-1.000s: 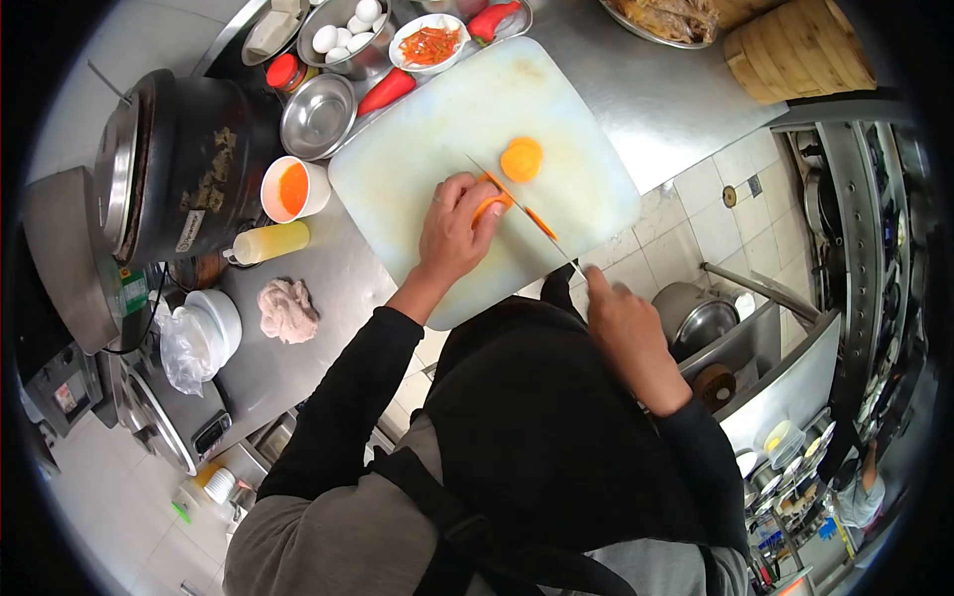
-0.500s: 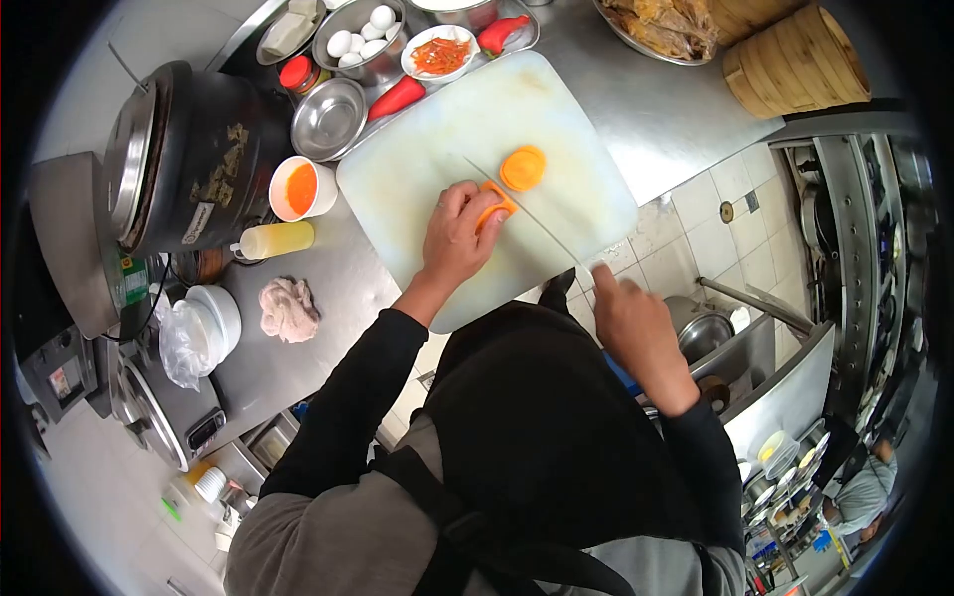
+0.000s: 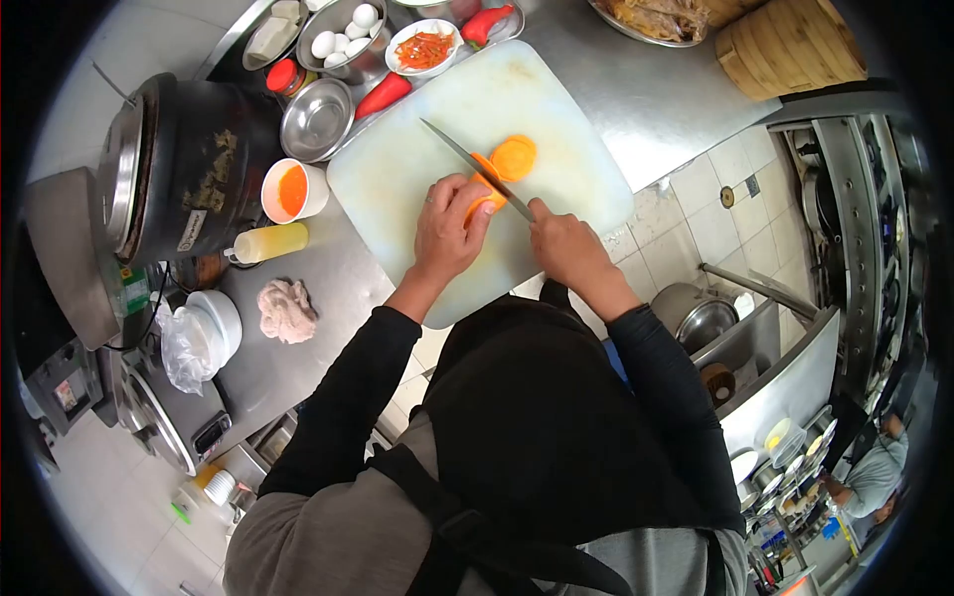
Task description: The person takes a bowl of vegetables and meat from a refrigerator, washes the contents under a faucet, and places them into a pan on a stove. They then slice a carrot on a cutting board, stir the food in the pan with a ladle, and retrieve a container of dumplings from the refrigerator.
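Note:
On the white cutting board (image 3: 397, 179), my left hand (image 3: 449, 221) has its fingers closed over a piece of carrot (image 3: 487, 197), steadying it. My right hand (image 3: 571, 243) grips a knife (image 3: 467, 156) by the handle, which the fingers mostly hide. The blade lies slantwise across the carrot piece, its tip pointing to the upper left. Just beyond the blade rest round carrot slices (image 3: 514, 158), stacked or overlapping. A thin part of the carrot shows on the far side of the blade.
Behind the board stand a bowl of eggs (image 3: 370, 62), a bowl of red shreds (image 3: 424, 50), a red pepper (image 3: 384, 95) and a steel bowl (image 3: 316, 117). Left are a cup (image 3: 316, 191), a yellow squeeze bottle (image 3: 271, 242) and a cloth (image 3: 286, 310). A co-worker (image 3: 874, 472) is far right.
My right hand has moved up and left with the knife, which now reaches farther across the board and over the carrot. My left hand still holds the carrot piece.

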### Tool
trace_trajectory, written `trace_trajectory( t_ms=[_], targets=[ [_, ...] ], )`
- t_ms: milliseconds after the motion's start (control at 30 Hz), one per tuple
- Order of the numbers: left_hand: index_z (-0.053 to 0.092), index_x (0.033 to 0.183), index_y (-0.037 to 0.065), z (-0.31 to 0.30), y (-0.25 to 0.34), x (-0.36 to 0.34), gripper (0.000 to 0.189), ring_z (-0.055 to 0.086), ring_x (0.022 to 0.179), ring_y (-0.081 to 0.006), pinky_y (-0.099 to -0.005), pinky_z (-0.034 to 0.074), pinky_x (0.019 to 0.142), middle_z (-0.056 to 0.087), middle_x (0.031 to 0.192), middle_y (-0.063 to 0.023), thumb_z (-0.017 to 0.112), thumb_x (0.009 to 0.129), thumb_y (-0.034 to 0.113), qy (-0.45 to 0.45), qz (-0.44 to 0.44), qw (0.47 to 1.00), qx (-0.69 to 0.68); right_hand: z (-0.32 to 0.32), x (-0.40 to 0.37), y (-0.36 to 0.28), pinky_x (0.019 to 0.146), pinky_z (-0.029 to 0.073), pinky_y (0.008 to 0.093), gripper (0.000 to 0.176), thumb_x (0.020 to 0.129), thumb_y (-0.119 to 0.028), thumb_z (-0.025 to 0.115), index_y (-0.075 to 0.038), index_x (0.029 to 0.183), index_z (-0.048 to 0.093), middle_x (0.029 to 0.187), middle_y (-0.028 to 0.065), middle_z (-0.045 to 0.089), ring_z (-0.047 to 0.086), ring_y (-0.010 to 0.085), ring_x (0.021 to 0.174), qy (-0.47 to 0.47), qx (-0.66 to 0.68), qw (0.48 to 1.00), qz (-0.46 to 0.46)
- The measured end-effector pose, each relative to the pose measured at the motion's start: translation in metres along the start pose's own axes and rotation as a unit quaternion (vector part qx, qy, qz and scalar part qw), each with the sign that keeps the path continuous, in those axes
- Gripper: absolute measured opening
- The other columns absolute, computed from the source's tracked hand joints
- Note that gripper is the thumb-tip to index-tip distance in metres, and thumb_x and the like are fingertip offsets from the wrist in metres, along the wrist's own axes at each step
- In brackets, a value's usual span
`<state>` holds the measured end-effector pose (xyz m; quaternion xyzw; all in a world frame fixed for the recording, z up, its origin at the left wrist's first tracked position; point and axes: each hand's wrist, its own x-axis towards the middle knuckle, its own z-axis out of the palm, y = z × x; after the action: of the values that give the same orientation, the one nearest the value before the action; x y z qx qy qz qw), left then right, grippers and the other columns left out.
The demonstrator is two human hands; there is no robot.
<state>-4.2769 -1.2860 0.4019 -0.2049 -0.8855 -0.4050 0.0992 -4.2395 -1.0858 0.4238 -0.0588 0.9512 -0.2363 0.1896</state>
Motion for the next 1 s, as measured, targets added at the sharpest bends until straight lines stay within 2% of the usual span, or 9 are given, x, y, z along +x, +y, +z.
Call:
trace_trajectory(
  t_ms=[67, 233, 300, 400, 567, 633, 733, 833, 1000],
  targets=[
    [0.064, 0.103, 0.010, 0.002, -0.003, 0.000, 0.016, 0.055, 0.088, -0.0297, -0.0403, 0.047, 0.077, 0.056, 0.100, -0.0097, 0.064, 0.090, 0.018, 0.008, 0.009, 1.000, 0.004, -0.019, -0.005, -0.003, 0.061, 0.054, 0.0520, 0.022, 0.089, -0.007, 0.047, -0.004, 0.111, 0.049, 0.072, 0.0233, 0.064, 0.066, 0.0425, 0.066, 0.011, 0.003, 1.000, -0.016],
    [0.065, 0.102, 0.010, -0.001, -0.003, -0.001, 0.014, 0.055, 0.088, -0.0299, -0.0399, 0.047, 0.077, 0.056, 0.100, -0.0099, 0.063, 0.090, 0.017, 0.007, 0.001, 1.000, -0.006, -0.071, -0.097, -0.013, 0.057, 0.054, 0.0494, 0.021, 0.089, -0.008, 0.050, -0.006, 0.110, 0.050, 0.073, 0.0205, 0.064, 0.066, 0.0404, 0.063, 0.017, -0.111, 0.994, 0.001],
    [0.065, 0.103, 0.010, 0.000, -0.005, -0.002, 0.015, 0.055, 0.089, -0.0300, -0.0401, 0.047, 0.077, 0.056, 0.101, -0.0099, 0.063, 0.090, 0.017, -0.002, -0.005, 1.000, -0.001, -0.076, -0.117, -0.015, 0.054, 0.054, 0.0483, 0.024, 0.088, -0.008, 0.051, -0.007, 0.113, 0.051, 0.073, 0.0198, 0.063, 0.066, 0.0394, 0.062, -0.033, -0.128, 0.990, 0.039],
    [0.064, 0.103, 0.010, -0.001, -0.006, -0.001, 0.015, 0.055, 0.089, -0.0300, -0.0403, 0.048, 0.077, 0.056, 0.101, -0.0098, 0.063, 0.089, 0.016, 0.006, 0.012, 1.000, 0.000, -0.072, -0.120, -0.015, 0.055, 0.054, 0.0492, 0.024, 0.088, -0.008, 0.051, -0.007, 0.113, 0.051, 0.073, 0.0202, 0.063, 0.065, 0.0400, 0.062, -0.045, -0.128, 0.990, 0.043],
    [0.063, 0.103, 0.006, -0.002, -0.002, -0.001, 0.015, 0.056, 0.092, -0.0302, -0.0397, 0.047, 0.080, 0.056, 0.102, -0.0136, 0.064, 0.090, 0.015, -0.007, 0.005, 1.000, -0.004, -0.017, -0.053, -0.003, 0.059, 0.053, 0.0509, 0.021, 0.089, -0.007, 0.048, -0.004, 0.110, 0.049, 0.073, 0.0227, 0.064, 0.065, 0.0423, 0.065, 0.005, -0.025, 1.000, -0.003],
    [0.064, 0.103, 0.006, 0.000, -0.001, 0.000, 0.015, 0.056, 0.092, -0.0304, -0.0395, 0.048, 0.080, 0.056, 0.102, -0.0136, 0.064, 0.090, 0.015, 0.001, 0.010, 1.000, -0.006, 0.010, -0.007, -0.001, 0.060, 0.054, 0.0508, 0.021, 0.090, -0.008, 0.047, -0.003, 0.110, 0.049, 0.073, 0.0231, 0.064, 0.065, 0.0423, 0.066, -0.015, -0.028, 0.999, -0.002],
    [0.064, 0.102, 0.006, -0.002, -0.002, -0.002, 0.015, 0.057, 0.094, -0.0305, -0.0394, 0.048, 0.082, 0.057, 0.102, -0.0136, 0.064, 0.090, 0.014, -0.007, 0.004, 1.000, -0.004, -0.007, 0.005, -0.010, 0.061, 0.054, 0.0502, 0.021, 0.090, -0.009, 0.047, -0.004, 0.111, 0.049, 0.073, 0.0223, 0.065, 0.065, 0.0426, 0.067, -0.011, -0.022, 1.000, 0.004],
    [0.064, 0.101, 0.011, 0.000, -0.004, -0.002, 0.013, 0.055, 0.089, -0.0304, -0.0406, 0.047, 0.078, 0.057, 0.101, -0.0097, 0.063, 0.089, 0.015, 0.011, -0.002, 1.000, -0.004, -0.047, -0.042, -0.010, 0.058, 0.054, 0.0490, 0.020, 0.090, -0.010, 0.049, -0.006, 0.110, 0.050, 0.073, 0.0213, 0.065, 0.066, 0.0415, 0.064, 0.024, -0.035, 0.999, -0.013],
    [0.064, 0.101, 0.011, -0.001, -0.005, -0.002, 0.013, 0.055, 0.089, -0.0312, -0.0410, 0.047, 0.078, 0.057, 0.102, -0.0091, 0.063, 0.089, 0.015, 0.007, 0.002, 1.000, -0.011, -0.074, -0.115, -0.016, 0.051, 0.052, 0.0475, 0.020, 0.089, -0.010, 0.052, -0.007, 0.109, 0.051, 0.072, 0.0196, 0.063, 0.065, 0.0376, 0.059, -0.032, -0.133, 0.990, 0.030]
  ],
)
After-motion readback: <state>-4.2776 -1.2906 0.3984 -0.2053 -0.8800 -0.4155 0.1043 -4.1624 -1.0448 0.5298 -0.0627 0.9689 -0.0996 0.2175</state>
